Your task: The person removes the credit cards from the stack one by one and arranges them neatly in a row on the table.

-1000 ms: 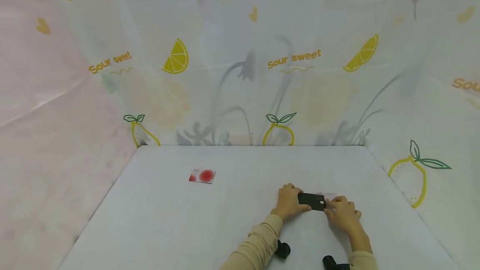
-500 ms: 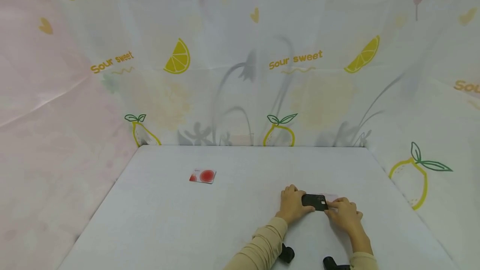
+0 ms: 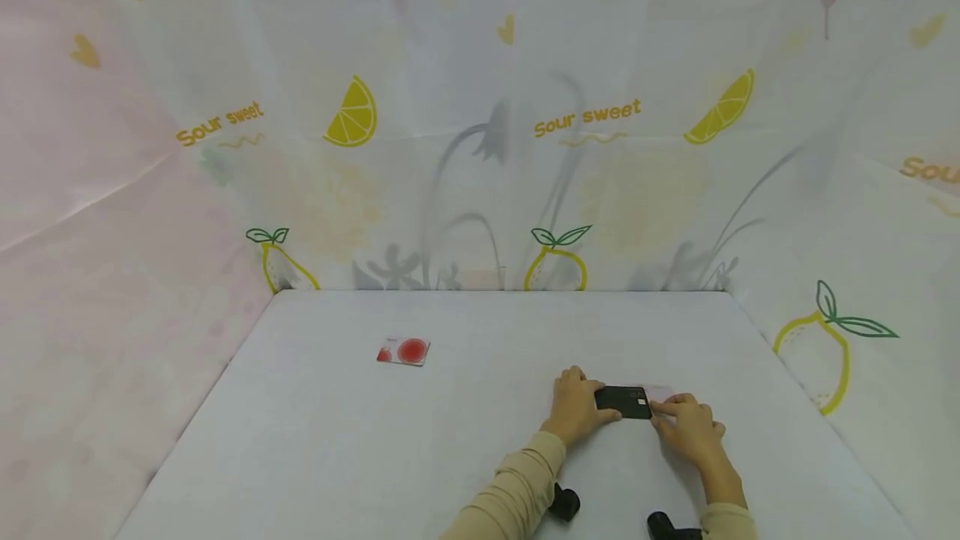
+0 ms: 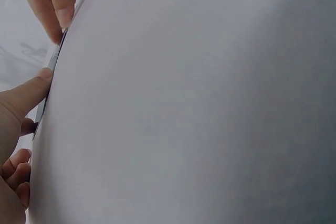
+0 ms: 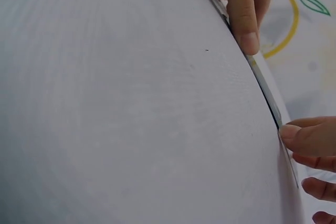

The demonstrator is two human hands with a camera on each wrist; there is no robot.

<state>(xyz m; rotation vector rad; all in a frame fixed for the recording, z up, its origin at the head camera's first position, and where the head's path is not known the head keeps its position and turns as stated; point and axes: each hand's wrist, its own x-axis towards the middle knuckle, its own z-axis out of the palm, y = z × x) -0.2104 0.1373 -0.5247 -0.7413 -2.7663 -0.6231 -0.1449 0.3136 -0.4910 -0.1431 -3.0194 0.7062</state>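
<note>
A black bank card (image 3: 622,402) with a light chip lies low over the white table (image 3: 315,440), right of its middle. My left hand (image 3: 576,407) grips the card's left end, the thumb on its near edge and fingers on the far one. At the opposite end my right hand (image 3: 687,427) pinches the corner with thumb and forefinger. A pale pinkish card (image 3: 658,392) shows partly behind the black one, the rest covered. In the left wrist view, the left thumb (image 4: 44,74) lies against the card's thin edge. The right wrist view shows the right thumb (image 5: 290,131) there too.
A white card with red circles (image 3: 403,352) lies flat farther back on the left. Black devices (image 3: 566,503) sit by both wrists, below the tan sleeves. A lemon-print cloth (image 3: 450,107) hangs behind the table and along its sides.
The left hand and black card shifted slightly right half a second ago, then came back left. The right hand stays almost still, and the red-patterned card has not moved.
</note>
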